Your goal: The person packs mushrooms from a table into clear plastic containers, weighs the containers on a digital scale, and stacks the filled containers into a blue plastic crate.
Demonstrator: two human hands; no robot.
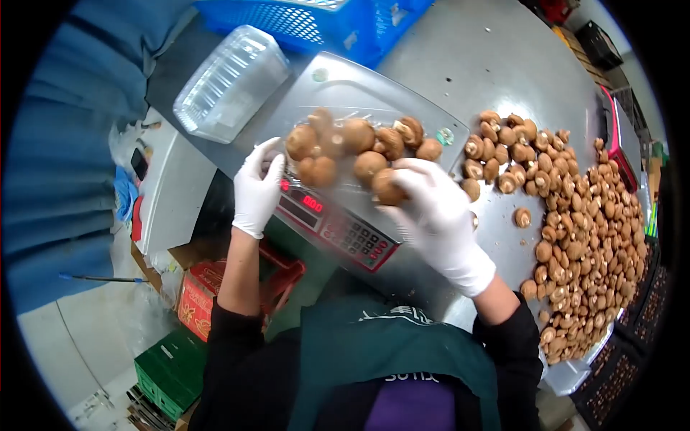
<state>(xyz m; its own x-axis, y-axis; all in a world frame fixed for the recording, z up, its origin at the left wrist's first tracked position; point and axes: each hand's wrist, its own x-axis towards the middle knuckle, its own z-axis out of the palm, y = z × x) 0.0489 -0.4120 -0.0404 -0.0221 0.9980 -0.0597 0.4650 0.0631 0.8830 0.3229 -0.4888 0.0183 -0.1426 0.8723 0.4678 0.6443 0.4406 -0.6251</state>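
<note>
Brown mushrooms lie in a clear plastic tray over the plate of a weighing scale; a few near the left end are blurred. My left hand, in a white glove, is at the tray's left end, its thumb and fingers curled at the edge; the exact contact is hard to see. In a matching glove, my right hand grips a mushroom at the tray's near right side. Below the tray, the scale's red display seems to read 0.00.
A large heap of mushrooms covers the metal table's right side. An unused clear tray lies left of the scale, and a blue crate stands behind it. Below left are a red box and a green crate.
</note>
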